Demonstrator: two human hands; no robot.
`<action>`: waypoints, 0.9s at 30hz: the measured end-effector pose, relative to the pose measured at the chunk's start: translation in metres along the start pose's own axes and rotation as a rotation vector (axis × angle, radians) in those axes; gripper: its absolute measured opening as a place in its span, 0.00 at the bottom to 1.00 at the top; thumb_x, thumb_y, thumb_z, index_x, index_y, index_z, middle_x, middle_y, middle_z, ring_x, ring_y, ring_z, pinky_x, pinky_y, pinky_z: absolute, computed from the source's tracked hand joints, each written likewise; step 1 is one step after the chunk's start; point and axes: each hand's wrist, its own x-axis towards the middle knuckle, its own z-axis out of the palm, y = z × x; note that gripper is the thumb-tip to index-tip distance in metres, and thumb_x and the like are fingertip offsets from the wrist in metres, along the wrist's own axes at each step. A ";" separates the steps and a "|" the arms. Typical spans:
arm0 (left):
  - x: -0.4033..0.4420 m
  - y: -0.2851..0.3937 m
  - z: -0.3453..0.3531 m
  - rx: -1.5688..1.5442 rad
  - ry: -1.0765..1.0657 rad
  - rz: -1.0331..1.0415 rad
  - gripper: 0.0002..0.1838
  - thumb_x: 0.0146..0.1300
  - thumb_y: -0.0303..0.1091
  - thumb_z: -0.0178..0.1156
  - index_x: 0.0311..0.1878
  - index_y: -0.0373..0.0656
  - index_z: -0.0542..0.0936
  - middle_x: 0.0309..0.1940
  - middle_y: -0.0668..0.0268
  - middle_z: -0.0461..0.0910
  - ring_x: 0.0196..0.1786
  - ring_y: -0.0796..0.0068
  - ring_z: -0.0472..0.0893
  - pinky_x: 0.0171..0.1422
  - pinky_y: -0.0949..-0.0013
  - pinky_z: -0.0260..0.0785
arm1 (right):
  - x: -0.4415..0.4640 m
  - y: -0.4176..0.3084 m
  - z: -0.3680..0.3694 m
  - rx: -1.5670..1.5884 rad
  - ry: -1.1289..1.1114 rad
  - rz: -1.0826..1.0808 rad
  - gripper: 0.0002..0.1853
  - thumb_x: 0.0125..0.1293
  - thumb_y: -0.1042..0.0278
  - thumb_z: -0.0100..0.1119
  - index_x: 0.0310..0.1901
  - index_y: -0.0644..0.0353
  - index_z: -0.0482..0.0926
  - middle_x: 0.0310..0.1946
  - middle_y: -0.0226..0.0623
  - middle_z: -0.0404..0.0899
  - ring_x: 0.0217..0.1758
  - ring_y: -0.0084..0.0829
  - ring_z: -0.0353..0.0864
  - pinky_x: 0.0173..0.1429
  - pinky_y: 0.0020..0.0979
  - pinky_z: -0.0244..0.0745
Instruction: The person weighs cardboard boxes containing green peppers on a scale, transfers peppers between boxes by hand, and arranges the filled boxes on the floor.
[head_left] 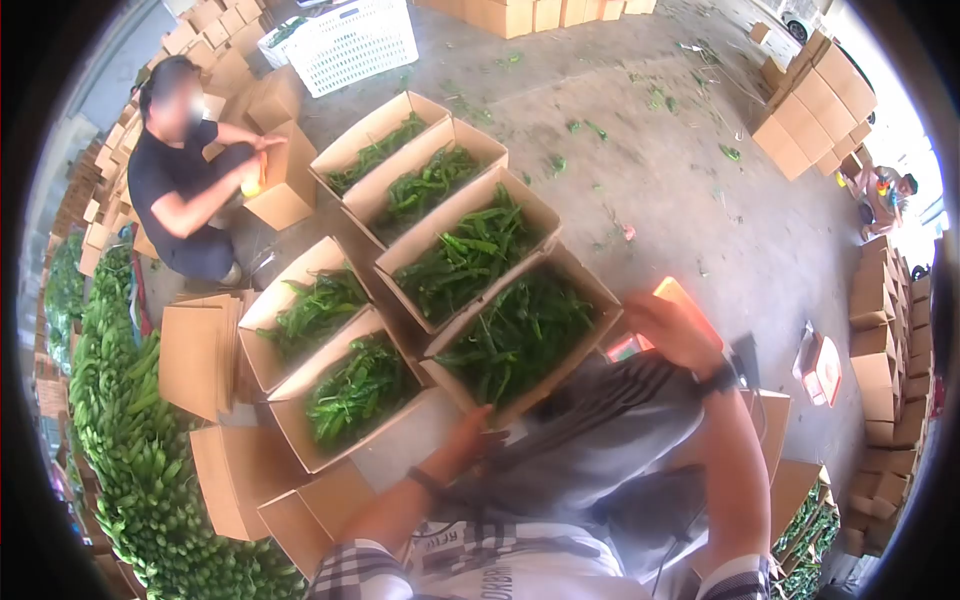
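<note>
In the head view, the person's left hand (466, 446) is at the lower edge of an open brown cardboard box (588, 272) with a rectangular mouth. Its fingers are bent in a narrow curl against the outside of the near wall; how firmly they press, I cannot tell. The right hand (672, 332) is at the box's right-hand corner, its fingers half bent and loosely bunched, the tips at the rim. Whether they grip the cardboard or only rest beside it, I cannot tell.

The box sits just in front of the person's knees, between the two hands, its mouth facing up. Its long axis slants from lower left to upper right. Slender, glossy green peppers (515, 335) fill it, lying in mixed directions.

Three similar filled boxes continue the row toward the upper left, side by side, their long axes roughly parallel to the nearest one's. Two more filled boxes stand to the left of the row, slanting the same way. A bright orange flat-topped object (690, 302) lies just beyond the right hand. At the far left, a crouching co-worker in dark clothes (172, 160) has both hands at another cardboard box (286, 185), near a large heap of long green vegetables (150, 450).
</note>
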 end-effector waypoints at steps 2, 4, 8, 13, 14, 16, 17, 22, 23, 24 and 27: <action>0.047 -0.072 -0.010 -0.106 -0.144 0.007 0.34 0.73 0.46 0.63 0.73 0.36 0.66 0.71 0.45 0.69 0.71 0.44 0.77 0.78 0.45 0.72 | -0.026 -0.001 -0.012 0.150 0.028 0.051 0.22 0.79 0.59 0.59 0.66 0.65 0.80 0.56 0.48 0.88 0.59 0.41 0.87 0.63 0.39 0.79; 0.061 -0.090 -0.003 -0.149 -0.140 0.113 0.35 0.71 0.45 0.64 0.74 0.36 0.67 0.73 0.45 0.69 0.75 0.44 0.73 0.82 0.45 0.68 | -0.055 0.004 -0.024 0.263 0.098 0.120 0.23 0.80 0.59 0.59 0.68 0.63 0.78 0.57 0.46 0.87 0.59 0.38 0.86 0.62 0.37 0.79; 0.020 -0.038 0.011 0.248 0.084 0.226 0.28 0.69 0.42 0.62 0.67 0.39 0.72 0.67 0.52 0.75 0.71 0.51 0.75 0.79 0.44 0.70 | -0.125 0.036 -0.040 0.460 0.287 0.284 0.24 0.80 0.58 0.59 0.72 0.60 0.75 0.60 0.42 0.85 0.57 0.34 0.85 0.60 0.34 0.79; 0.033 0.000 0.021 -0.915 0.028 0.022 0.26 0.69 0.45 0.57 0.66 0.43 0.74 0.64 0.57 0.78 0.69 0.54 0.77 0.79 0.44 0.70 | -0.215 0.084 -0.046 0.662 0.431 0.521 0.27 0.81 0.57 0.59 0.77 0.57 0.71 0.64 0.38 0.83 0.56 0.27 0.84 0.58 0.30 0.78; 0.027 0.017 0.021 -0.939 0.024 0.020 0.26 0.69 0.45 0.57 0.67 0.43 0.74 0.65 0.58 0.78 0.69 0.54 0.77 0.79 0.44 0.69 | -0.230 0.094 -0.047 0.693 0.460 0.567 0.28 0.81 0.57 0.59 0.78 0.56 0.71 0.65 0.37 0.83 0.55 0.26 0.84 0.57 0.29 0.78; 0.024 0.039 0.020 -0.968 0.017 0.038 0.27 0.70 0.46 0.56 0.68 0.43 0.75 0.66 0.58 0.78 0.70 0.54 0.77 0.80 0.44 0.69 | -0.257 0.117 -0.049 0.736 0.486 0.617 0.29 0.82 0.57 0.59 0.80 0.55 0.69 0.66 0.35 0.82 0.55 0.24 0.83 0.56 0.27 0.78; 0.026 0.044 0.019 -0.973 0.013 0.058 0.27 0.70 0.46 0.56 0.68 0.43 0.75 0.67 0.58 0.78 0.70 0.55 0.77 0.80 0.43 0.69 | -0.268 0.129 -0.047 0.766 0.477 0.624 0.30 0.82 0.57 0.59 0.81 0.54 0.68 0.67 0.35 0.82 0.54 0.23 0.83 0.55 0.26 0.78; 0.043 0.077 0.006 -1.068 -0.010 0.161 0.27 0.69 0.46 0.57 0.68 0.44 0.75 0.65 0.58 0.79 0.65 0.57 0.80 0.74 0.47 0.73 | -0.306 0.186 -0.049 0.952 0.637 0.638 0.28 0.85 0.55 0.53 0.81 0.52 0.67 0.72 0.36 0.77 0.64 0.29 0.80 0.63 0.32 0.75; 0.050 0.081 -0.003 -0.812 0.028 0.247 0.27 0.68 0.43 0.58 0.68 0.43 0.75 0.64 0.57 0.79 0.64 0.55 0.80 0.73 0.48 0.73 | -0.312 0.197 -0.047 0.817 0.465 0.397 0.28 0.86 0.59 0.50 0.82 0.58 0.63 0.74 0.42 0.75 0.67 0.32 0.81 0.66 0.33 0.78; 0.050 0.082 -0.015 -0.468 0.088 0.366 0.27 0.67 0.39 0.60 0.68 0.42 0.76 0.62 0.56 0.79 0.63 0.54 0.80 0.72 0.49 0.72 | -0.321 0.180 -0.051 0.819 0.506 0.429 0.28 0.86 0.60 0.50 0.81 0.59 0.64 0.72 0.42 0.77 0.66 0.32 0.82 0.66 0.33 0.79; 0.062 0.095 -0.035 0.796 0.492 0.819 0.28 0.63 0.29 0.66 0.68 0.40 0.77 0.58 0.54 0.80 0.61 0.50 0.80 0.70 0.53 0.72 | -0.303 0.081 -0.038 0.920 0.678 0.534 0.25 0.86 0.62 0.52 0.78 0.62 0.68 0.67 0.41 0.81 0.63 0.32 0.84 0.66 0.32 0.80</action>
